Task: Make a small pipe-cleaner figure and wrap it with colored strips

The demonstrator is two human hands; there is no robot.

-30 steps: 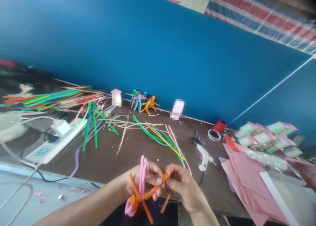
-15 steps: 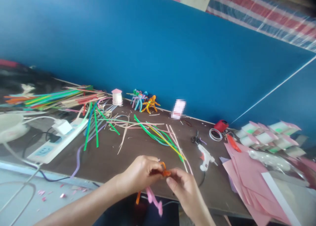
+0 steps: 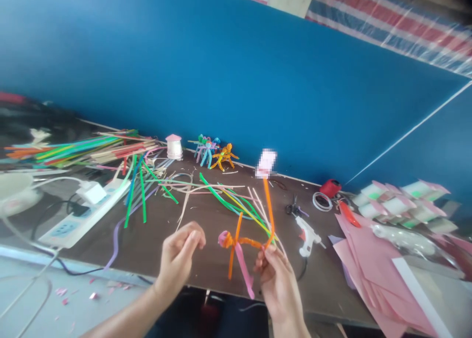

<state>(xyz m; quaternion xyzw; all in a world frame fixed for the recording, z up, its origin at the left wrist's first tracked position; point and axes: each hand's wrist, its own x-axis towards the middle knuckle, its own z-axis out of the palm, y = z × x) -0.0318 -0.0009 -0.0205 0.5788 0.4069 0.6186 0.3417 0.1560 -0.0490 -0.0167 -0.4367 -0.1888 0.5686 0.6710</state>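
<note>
My right hand (image 3: 279,279) pinches an orange and pink pipe-cleaner figure (image 3: 248,241) at one orange end, over the front of the table. The figure has a pink coiled head on its left, a wound orange body, a straight orange piece crossing it and a pink strand hanging down. From the pinch an orange stem (image 3: 269,210) rises toward the back. To the left of the figure, apart from it, my left hand (image 3: 180,254) is closed, thumb against curled fingers, with nothing visible in it.
Loose green and yellow pipe cleaners (image 3: 228,202) lie behind the hands. A glue gun (image 3: 308,234), scissors (image 3: 293,207) and pink sheets (image 3: 368,264) are to the right. On the left are a power strip (image 3: 70,225) and a pipe-cleaner bundle (image 3: 73,148). Finished figures (image 3: 224,157) stand by the wall.
Both hands were together on the orange piece. My left hand has let go and moved left, while my right hand holds the figure out, now seen in full.
</note>
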